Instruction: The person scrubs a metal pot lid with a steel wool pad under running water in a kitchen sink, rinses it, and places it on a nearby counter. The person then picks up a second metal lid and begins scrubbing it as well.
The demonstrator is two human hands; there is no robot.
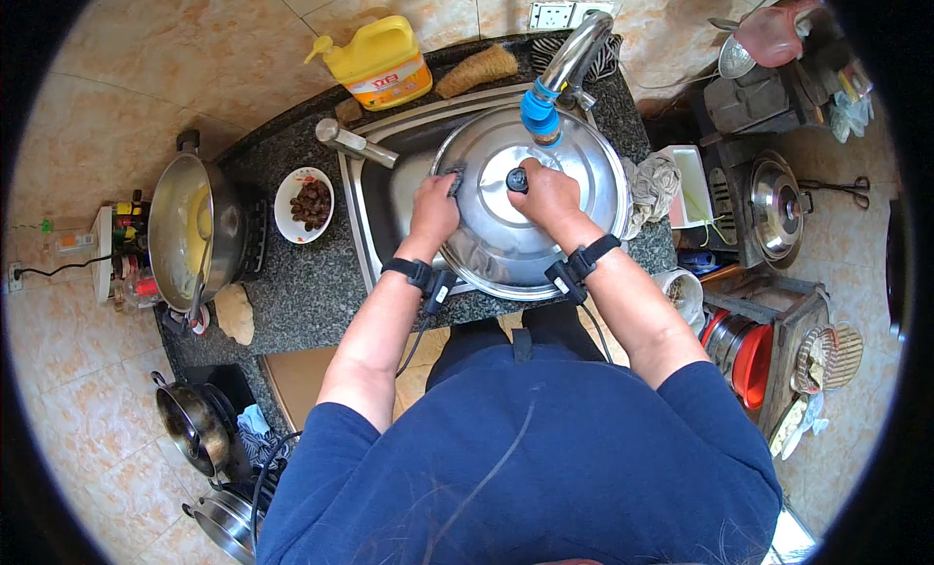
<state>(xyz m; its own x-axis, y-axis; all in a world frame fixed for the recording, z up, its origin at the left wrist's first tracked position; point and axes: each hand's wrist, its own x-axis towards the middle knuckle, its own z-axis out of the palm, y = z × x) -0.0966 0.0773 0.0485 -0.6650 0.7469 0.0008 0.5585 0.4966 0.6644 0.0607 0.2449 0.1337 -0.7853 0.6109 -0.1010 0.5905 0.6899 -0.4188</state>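
A large round metal pot lid lies over the right part of the steel sink, beneath the faucet with its blue nozzle. My right hand grips the lid's black knob at the centre. Near the lid's left side, my left hand is closed on a dark scrubber, partly hidden by the fingers, that touches the lid. Both wrists wear black straps with small devices.
Left of the sink stand a white bowl of dark brown pieces and a large metal pan. Behind are a yellow detergent jug and a brown loofah. A crumpled cloth lies at the right.
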